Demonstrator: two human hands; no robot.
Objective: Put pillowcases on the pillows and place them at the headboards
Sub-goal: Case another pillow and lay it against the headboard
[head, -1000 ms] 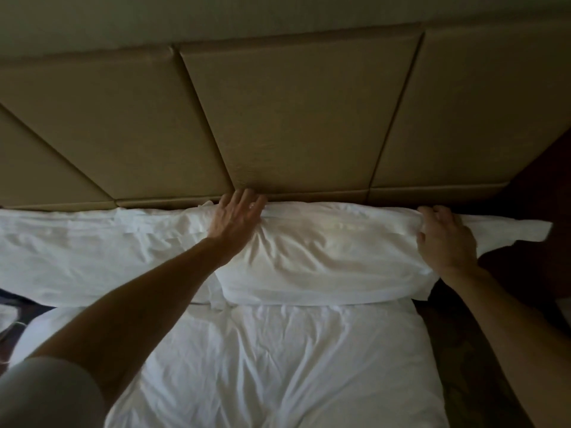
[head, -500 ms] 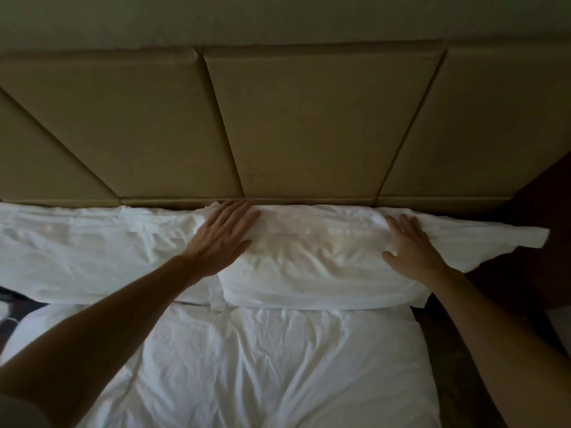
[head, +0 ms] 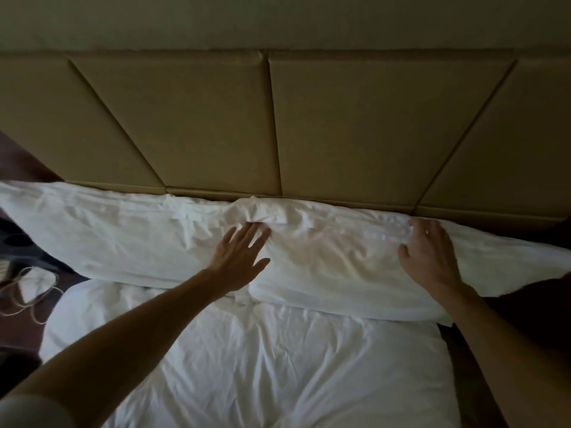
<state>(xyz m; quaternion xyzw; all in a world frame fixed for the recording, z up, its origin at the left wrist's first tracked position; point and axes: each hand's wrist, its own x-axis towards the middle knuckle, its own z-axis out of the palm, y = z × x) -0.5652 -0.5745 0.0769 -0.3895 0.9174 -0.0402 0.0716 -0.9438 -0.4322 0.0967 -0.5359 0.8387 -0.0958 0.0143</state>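
Below the padded headboard spreads the bedsheet, with the left pillow and right pillow, both cased, butted against the headboard's base. The left hand rests flat, fingers straight, at their junction. The right hand rests on the right pillow's headboard edge, fingers bent; grip on fabric cannot be determined.

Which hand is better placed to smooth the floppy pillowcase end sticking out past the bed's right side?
The right hand. It rests on the right pillow just beside that loose end. The left hand lies flat at that pillow's opposite end, so it would have to cross the whole pillow.
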